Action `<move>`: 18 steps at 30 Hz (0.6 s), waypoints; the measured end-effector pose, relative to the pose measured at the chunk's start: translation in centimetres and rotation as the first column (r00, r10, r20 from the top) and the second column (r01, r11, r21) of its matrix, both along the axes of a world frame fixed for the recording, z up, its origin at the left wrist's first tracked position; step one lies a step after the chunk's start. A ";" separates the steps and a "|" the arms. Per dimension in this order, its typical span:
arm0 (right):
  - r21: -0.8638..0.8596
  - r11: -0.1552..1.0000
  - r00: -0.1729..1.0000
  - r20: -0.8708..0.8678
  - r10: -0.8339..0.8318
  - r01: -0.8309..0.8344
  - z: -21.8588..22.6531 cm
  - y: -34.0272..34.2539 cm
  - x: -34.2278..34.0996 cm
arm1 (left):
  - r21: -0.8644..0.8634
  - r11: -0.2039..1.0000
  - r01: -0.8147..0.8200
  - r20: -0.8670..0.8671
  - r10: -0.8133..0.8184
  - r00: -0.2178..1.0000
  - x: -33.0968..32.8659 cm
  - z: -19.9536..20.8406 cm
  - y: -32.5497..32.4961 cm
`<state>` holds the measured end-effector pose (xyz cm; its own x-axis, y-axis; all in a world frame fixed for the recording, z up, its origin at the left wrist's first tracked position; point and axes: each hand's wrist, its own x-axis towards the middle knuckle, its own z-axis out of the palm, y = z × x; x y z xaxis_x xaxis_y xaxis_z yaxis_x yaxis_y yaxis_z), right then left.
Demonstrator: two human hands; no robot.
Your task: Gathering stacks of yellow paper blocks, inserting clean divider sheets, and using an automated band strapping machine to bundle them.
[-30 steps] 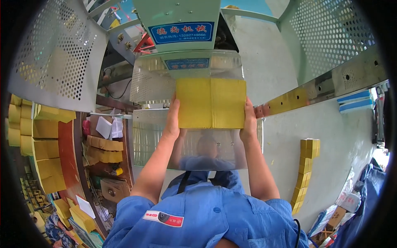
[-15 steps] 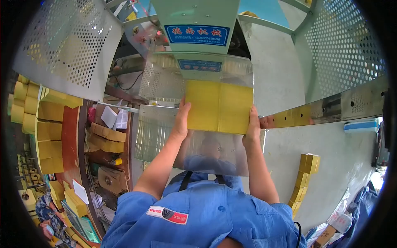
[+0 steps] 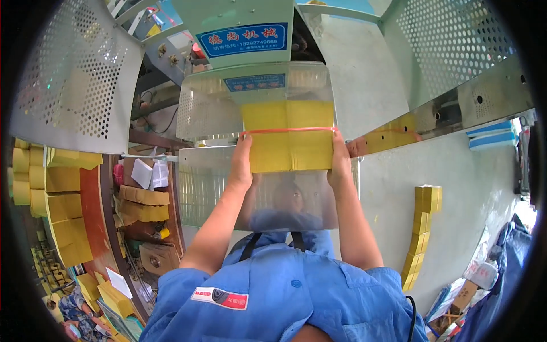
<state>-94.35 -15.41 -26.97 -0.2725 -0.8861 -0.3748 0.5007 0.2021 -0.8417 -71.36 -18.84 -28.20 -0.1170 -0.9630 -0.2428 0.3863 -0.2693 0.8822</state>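
Observation:
A yellow bundle, apparently paper stacks set side by side with a seam down the middle (image 3: 285, 153), lies on the shiny steel table (image 3: 273, 199) of a pale green machine (image 3: 239, 11). A red strap (image 3: 302, 130) runs straight across the bundle from edge to edge. At the left side of the bundle, my left hand (image 3: 242, 164) presses its fingers along the edge. My right hand (image 3: 340, 158) grips the opposite side, so the bundle sits between both hands. The fingers under or behind the edges are partly hidden.
Perforated guard panels (image 3: 85, 85) stand at both sides. A steel bar (image 3: 450, 111) reaches in from the right. More yellow bundles (image 3: 422, 228) stand in a row on the floor. At left, a reddish bench (image 3: 94, 205) bears yellow stacks; a person (image 3: 80, 310) is at lower left.
A red strap now crosses the bundle; none was on it before. Both hands still hold its sides. The whole view has shifted slightly.

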 end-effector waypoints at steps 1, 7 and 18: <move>-0.018 1.000 1.000 0.013 0.003 -0.003 0.0 0.1 0.0 | -0.001 1.000 0.002 -0.023 -0.002 1.000 0.0 0.0 0.1; -0.008 0.998 0.997 0.057 0.060 -0.060 -0.5 -0.1 -0.3 | -0.017 1.000 0.021 -0.013 -0.022 1.000 -0.6 0.1 -0.1; 0.042 0.999 0.999 0.047 -0.027 0.025 -0.4 -0.1 0.0 | 0.028 1.000 0.010 -0.035 -0.009 0.999 -1.1 0.6 -0.6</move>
